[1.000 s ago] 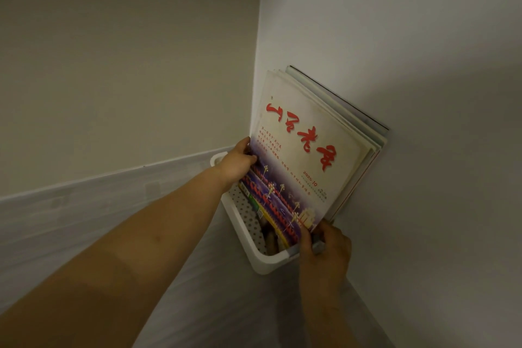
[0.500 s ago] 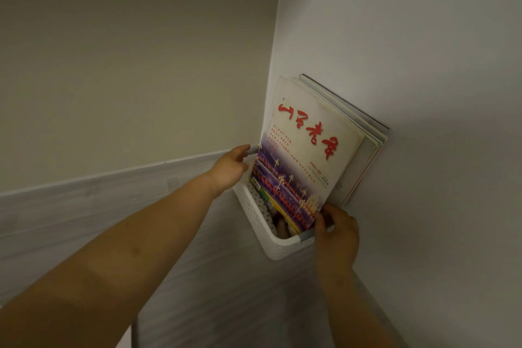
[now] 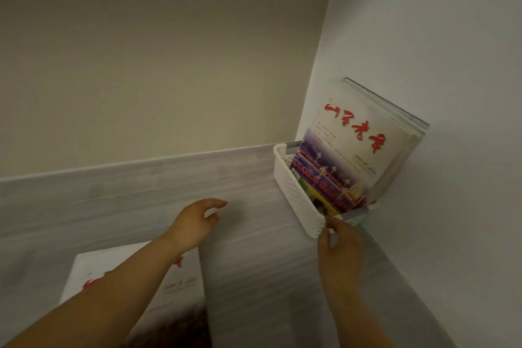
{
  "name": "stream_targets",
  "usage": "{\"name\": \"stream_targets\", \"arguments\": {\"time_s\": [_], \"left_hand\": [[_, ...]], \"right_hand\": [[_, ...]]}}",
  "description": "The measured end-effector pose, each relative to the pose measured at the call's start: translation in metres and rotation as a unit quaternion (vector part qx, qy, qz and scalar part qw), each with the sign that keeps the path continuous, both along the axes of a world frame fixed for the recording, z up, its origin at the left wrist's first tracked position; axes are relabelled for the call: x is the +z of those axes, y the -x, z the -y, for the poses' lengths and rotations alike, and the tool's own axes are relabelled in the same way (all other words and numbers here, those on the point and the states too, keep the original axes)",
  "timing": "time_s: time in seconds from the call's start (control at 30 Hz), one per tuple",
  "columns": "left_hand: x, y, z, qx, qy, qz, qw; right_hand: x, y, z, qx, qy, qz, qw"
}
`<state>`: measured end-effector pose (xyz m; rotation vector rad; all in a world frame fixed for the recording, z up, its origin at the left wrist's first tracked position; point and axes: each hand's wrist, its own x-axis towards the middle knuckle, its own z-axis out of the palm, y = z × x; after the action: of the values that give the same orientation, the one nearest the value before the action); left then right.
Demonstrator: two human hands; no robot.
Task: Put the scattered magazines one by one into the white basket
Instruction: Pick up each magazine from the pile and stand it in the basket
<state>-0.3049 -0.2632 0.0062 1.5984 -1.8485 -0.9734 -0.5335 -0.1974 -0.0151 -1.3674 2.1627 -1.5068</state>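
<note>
The white perforated basket [image 3: 296, 200] stands in the corner of the grey table against the right wall. Several magazines stand upright in it; the front magazine [image 3: 347, 155] has a cream cover with red characters and a purple picture. Another magazine [image 3: 175, 288] with red characters lies flat on the table at lower left, partly under my left forearm. My left hand [image 3: 195, 223] hovers over the table left of the basket, fingers apart, empty. My right hand [image 3: 339, 246] is at the basket's near corner, fingertips touching or nearly touching its rim, holding nothing that I can see.
A beige wall runs behind the table's back edge [image 3: 141, 167]. A white wall [image 3: 452, 93] closes the right side, and the standing magazines lean against it. Bare grey tabletop [image 3: 254, 263] lies between my two hands.
My left hand has let go of the front magazine and drawn back left over the table. My right hand has slid down off the magazine to the basket's corner. The view has swung left and down.
</note>
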Motion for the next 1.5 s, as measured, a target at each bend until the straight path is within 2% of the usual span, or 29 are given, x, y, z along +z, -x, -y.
{"name": "stream_targets", "arguments": {"time_s": [0.13,0.2,0.27,0.4,0.5,0.57,0.7,0.77,0.83,0.9,0.97,1.07,1.13,1.23,1.27,1.37,1.5], "left_hand": [[-0.017,-0.076,-0.050,0.101,-0.037,0.032,0.994],[-0.025,-0.112,-0.074,0.166,-0.029,0.059,0.984],[-0.035,-0.144,-0.097,0.204,-0.031,0.082,0.975],[-0.058,-0.184,-0.136,0.168,-0.071,0.115,0.977],[-0.065,-0.187,-0.149,0.130,-0.049,0.148,0.979],[-0.065,-0.185,-0.151,0.115,-0.056,0.134,0.983],[-0.060,-0.187,-0.148,0.156,-0.114,-0.027,0.981],[-0.057,-0.191,-0.147,0.160,-0.138,-0.056,0.976],[-0.056,-0.190,-0.147,0.164,-0.140,0.001,0.976],[-0.055,-0.182,-0.147,0.161,-0.132,0.134,0.969],[-0.055,-0.173,-0.147,0.181,-0.139,0.183,0.956],[-0.045,-0.171,-0.139,0.257,-0.179,0.107,0.944],[-0.036,-0.171,-0.132,0.280,-0.174,0.045,0.943],[-0.023,-0.162,-0.127,0.170,-0.166,-0.070,0.969],[-0.020,-0.158,-0.127,0.122,-0.165,-0.083,0.975],[-0.015,-0.150,-0.125,0.063,-0.134,-0.068,0.987],[0.000,-0.139,-0.118,0.062,-0.117,-0.160,0.978]], "right_hand": [[-0.013,-0.069,-0.029,0.108,-0.041,-0.064,0.991],[-0.022,-0.105,-0.046,0.171,-0.066,-0.141,0.973],[-0.035,-0.141,-0.066,0.222,-0.097,-0.240,0.940],[-0.057,-0.187,-0.099,0.268,-0.167,-0.353,0.881],[-0.060,-0.196,-0.106,0.257,-0.206,-0.390,0.860],[-0.057,-0.195,-0.109,0.266,-0.262,-0.363,0.854],[-0.072,-0.191,-0.107,0.302,-0.284,-0.310,0.856],[-0.076,-0.191,-0.106,0.296,-0.282,-0.313,0.857],[-0.075,-0.192,-0.106,0.295,-0.289,-0.317,0.854],[-0.075,-0.192,-0.107,0.291,-0.284,-0.320,0.856],[-0.074,-0.193,-0.108,0.291,-0.282,-0.317,0.858],[-0.074,-0.194,-0.109,0.281,-0.283,-0.308,0.864],[-0.074,-0.193,-0.109,0.270,-0.284,-0.297,0.871],[-0.074,-0.192,-0.109,0.270,-0.280,-0.280,0.878],[-0.074,-0.191,-0.110,0.269,-0.278,-0.271,0.881],[-0.068,-0.190,-0.112,0.246,-0.253,-0.186,0.917],[-0.053,-0.183,-0.109,0.157,-0.210,0.008,0.965]]}}
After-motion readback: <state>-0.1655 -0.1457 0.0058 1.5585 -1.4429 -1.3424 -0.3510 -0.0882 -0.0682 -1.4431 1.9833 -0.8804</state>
